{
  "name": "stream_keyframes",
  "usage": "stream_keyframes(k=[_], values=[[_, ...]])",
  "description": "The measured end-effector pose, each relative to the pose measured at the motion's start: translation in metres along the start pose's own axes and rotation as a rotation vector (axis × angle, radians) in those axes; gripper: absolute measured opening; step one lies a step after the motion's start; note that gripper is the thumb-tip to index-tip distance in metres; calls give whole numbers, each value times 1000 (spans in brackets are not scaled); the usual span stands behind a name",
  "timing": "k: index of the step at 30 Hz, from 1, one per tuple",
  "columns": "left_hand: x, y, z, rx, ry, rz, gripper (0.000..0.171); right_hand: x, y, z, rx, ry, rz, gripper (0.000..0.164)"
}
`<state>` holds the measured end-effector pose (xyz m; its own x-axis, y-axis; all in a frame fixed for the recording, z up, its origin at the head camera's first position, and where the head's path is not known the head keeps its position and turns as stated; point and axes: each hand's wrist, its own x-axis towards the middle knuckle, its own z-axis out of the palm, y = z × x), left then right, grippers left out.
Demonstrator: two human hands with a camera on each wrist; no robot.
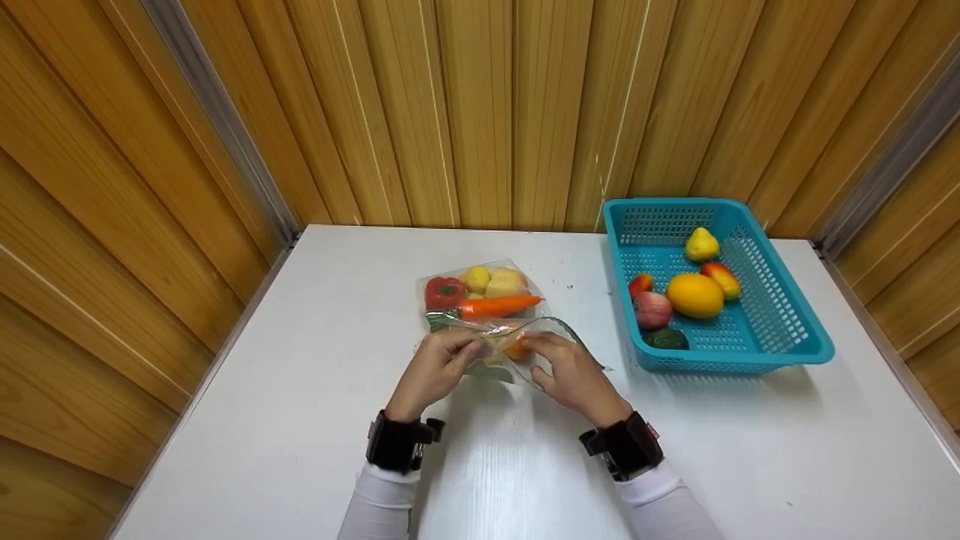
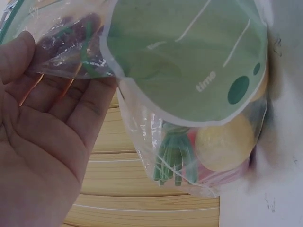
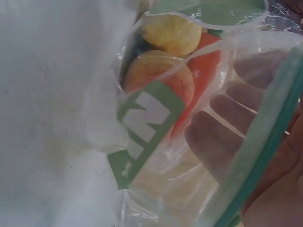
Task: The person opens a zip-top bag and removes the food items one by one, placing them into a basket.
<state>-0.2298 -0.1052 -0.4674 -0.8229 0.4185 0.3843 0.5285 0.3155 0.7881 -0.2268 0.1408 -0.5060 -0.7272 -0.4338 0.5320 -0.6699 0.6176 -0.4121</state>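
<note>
A clear zip bag (image 2: 184, 61) with green printed panels lies on the table in front of me, filled with produce. Through its plastic show a carrot (image 1: 499, 306), a red bell pepper (image 1: 445, 292), a yellow fruit (image 1: 476, 278) and a peach-like fruit (image 3: 161, 73). My left hand (image 1: 439, 367) pinches the near edge of the bag between thumb and fingers. On the other side of the mouth, my right hand (image 1: 574, 371) grips the rim by its green zip strip (image 3: 265, 156). The right fingers show through the plastic; the mouth gapes between the hands.
A teal basket (image 1: 735, 365) stands at the right of the white table (image 1: 300, 427). It holds a yellow pear (image 1: 702, 245), a mango-like yellow fruit (image 1: 694, 295), a reddish fruit (image 1: 652, 310), a dark green piece (image 1: 666, 340) and other pieces. Wood-patterned walls (image 1: 480, 112) enclose the table.
</note>
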Motion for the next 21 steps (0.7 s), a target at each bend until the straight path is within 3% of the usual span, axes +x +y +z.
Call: stream_keyframes(k=[9, 16, 21], values=[[1, 0, 1, 22, -10, -1, 22, 1, 2, 11, -48, -12, 49, 40], [0, -1, 2, 22, -3, 6, 22, 15, 0, 15, -59, -90, 125, 19], [0, 0, 3, 34, 0, 10, 23, 27, -1, 18, -24, -162, 183, 29]])
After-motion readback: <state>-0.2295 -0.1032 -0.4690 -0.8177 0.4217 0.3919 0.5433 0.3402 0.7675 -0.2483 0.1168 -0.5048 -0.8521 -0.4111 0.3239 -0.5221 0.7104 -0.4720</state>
